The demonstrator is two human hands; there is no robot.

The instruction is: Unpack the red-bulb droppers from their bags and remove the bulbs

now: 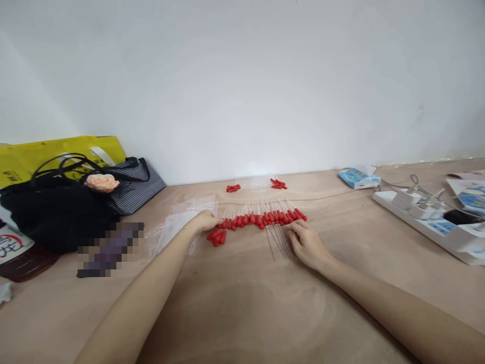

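A row of glass droppers with red rubber bulbs (265, 218) lies side by side on the table, thin tubes pointing toward the wall. At its left end, the bent fingers of my left hand (206, 221) are closed at the outermost bulb; the hand itself partly hides their grip. Several loose red bulbs (217, 236) lie just in front of that hand. Nearer to me, bare glass tubes (278, 242) are spread below the row. My right hand (306, 245) rests beside them with curled fingers, its fingertips pinched at the upper end of a tube.
Clear plastic bags (178, 222) lie left of the row. Behind it are more tubes (259, 184) and red bulbs (279, 184). Bags (56, 207) and a bottle (22, 253) stand left. Rightward are a tissue pack (358, 178) and a power strip (428, 222) with chargers.
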